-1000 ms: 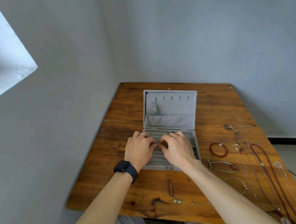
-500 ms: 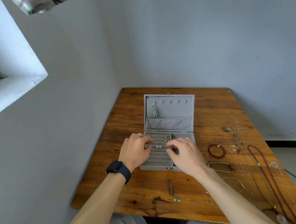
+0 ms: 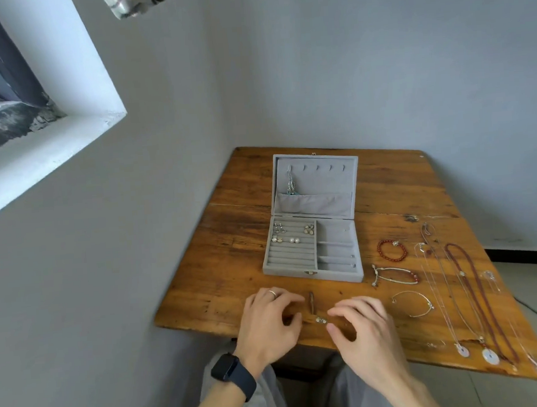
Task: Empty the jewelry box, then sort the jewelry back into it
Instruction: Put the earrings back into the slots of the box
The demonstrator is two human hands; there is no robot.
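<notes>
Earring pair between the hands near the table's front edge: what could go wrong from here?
1. The earring pair lies close to the table front edge; a fumbled pinch by the left hand or right hand could flick it off.
2. The crack right beside it could snag or swallow a stud.
3. The thin necklaces at the right lie close together and may tangle when lifted.

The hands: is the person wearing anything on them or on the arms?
Yes. The left hand has a thin silver ring on one finger and a dark, square-faced smartwatch at the wrist. The right hand is bare. Both forearms are sleeveless.
</notes>
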